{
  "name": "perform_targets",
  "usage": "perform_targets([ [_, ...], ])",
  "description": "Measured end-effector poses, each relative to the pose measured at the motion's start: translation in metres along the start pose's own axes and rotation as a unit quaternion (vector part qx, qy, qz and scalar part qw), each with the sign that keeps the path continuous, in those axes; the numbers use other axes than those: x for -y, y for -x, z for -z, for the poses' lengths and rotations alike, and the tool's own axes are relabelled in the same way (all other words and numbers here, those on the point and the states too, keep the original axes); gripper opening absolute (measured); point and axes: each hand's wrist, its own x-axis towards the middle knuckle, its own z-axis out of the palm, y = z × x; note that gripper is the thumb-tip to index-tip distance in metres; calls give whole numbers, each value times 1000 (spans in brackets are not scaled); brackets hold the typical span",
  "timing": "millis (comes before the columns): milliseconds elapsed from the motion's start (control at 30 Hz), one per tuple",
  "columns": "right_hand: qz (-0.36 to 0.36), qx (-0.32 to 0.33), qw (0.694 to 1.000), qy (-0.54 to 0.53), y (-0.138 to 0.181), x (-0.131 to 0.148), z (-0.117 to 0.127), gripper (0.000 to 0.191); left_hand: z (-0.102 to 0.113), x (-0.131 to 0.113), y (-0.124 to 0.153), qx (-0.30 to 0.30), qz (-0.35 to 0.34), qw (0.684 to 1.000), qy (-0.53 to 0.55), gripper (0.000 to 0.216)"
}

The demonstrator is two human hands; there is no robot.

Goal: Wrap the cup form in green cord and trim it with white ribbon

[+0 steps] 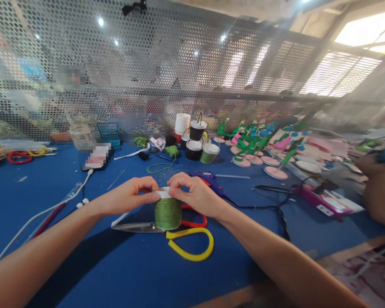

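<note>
A small paper cup [168,214] wrapped in green yarn, with a white band at its rim, is held between both hands above the blue table. My left hand [137,193] pinches the left side of the white rim between thumb and fingers. On the rim's right side, my right hand [192,192] grips in the same way. Scissors [192,256] with one yellow and one red handle lie open just below and behind the cup, which covers their pivot. A blue glue gun [213,185] rests beyond my right hand.
Yarn-wrapped buckets [194,149], a stack of white cups [182,124] and green yarn [172,150] stand along the back. Green craft plants on round bases [276,172] crowd the right. A phone [98,156] with a white cable lies left. Another person's hand [377,184] shows far right, beside a purple power strip [324,203].
</note>
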Motion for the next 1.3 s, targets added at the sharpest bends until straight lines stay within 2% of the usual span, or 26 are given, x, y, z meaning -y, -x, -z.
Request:
perform_targets([
  [100,0,15,1000,7,0,1,-3,38,-1,-1,0,1,3,1000,-11,22],
  [233,-7,-13,1000,14,-1,3,-6,46,-1,-1,0,4,-1,1000,-19,23],
  [433,7,15,997,-73,-4,-2,12,65,6,1,1,20,-29,997,64,20],
  [533,-1,11,993,-116,-4,-5,16,57,8,1,2,22,-33,993,111,24],
  [667,-39,1,980,-196,-3,-7,8,47,8,5,2,34,-41,985,163,29],
  [733,-42,2,972,-233,-2,-8,5,48,7,8,2,40,-44,981,187,31],
  [867,-41,30,961,-270,-1,-10,5,62,7,12,2,41,-47,973,222,30],
  [1033,-88,11,952,-293,-1,-10,3,45,6,12,3,47,-45,968,241,29],
  [1200,-73,26,934,-350,-1,-9,1,54,5,11,3,34,-44,964,261,29],
  [1300,-86,13,936,-342,-1,-8,0,48,5,12,3,25,-33,967,251,30],
])
